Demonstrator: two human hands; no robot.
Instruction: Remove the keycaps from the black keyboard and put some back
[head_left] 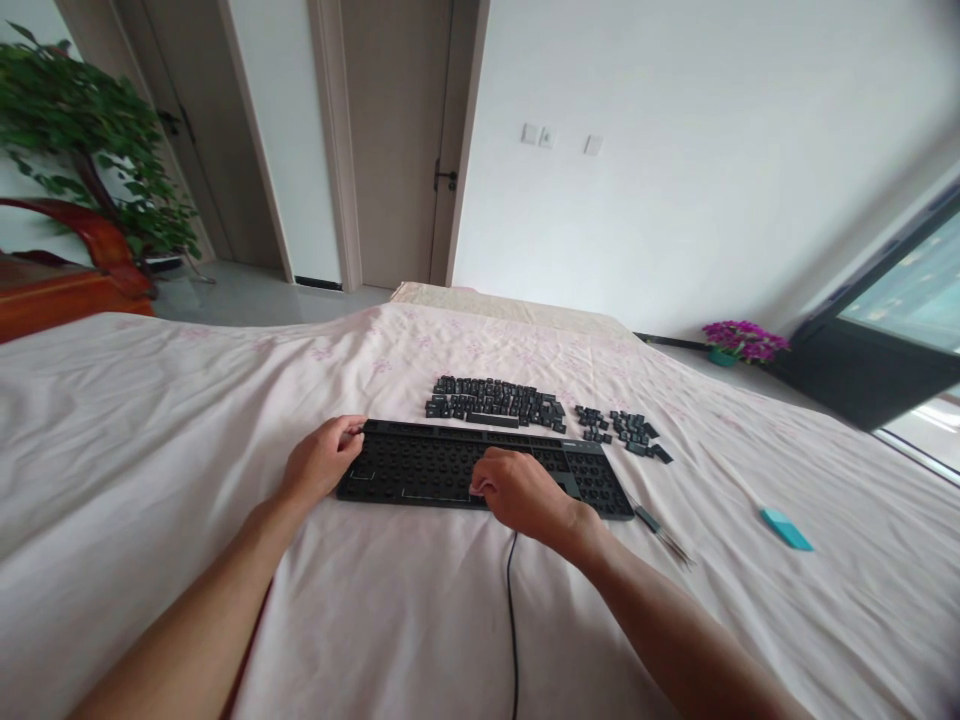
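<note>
A black keyboard [442, 465] with its keycaps taken off lies on a bed covered by a pale pink sheet [150, 420]. My left hand [321, 458] grips the keyboard's left end with curled fingers. My right hand [521, 490] rests over the keyboard's middle-right part, fingers bent down onto the frame; whether it pinches anything is hidden. Behind the keyboard lie several loose black keycaps [495, 400] in a large patch, with a smaller patch of keycaps [622, 430] to the right. The keyboard's black cable [512, 620] runs toward me.
A thin dark tool [660, 530] lies right of the keyboard, and a teal block [786, 528] farther right. A potted plant [90, 130] and red wooden furniture [67, 280] stand at the left. Doors are behind the bed, purple flowers [742, 340] and a window at the right.
</note>
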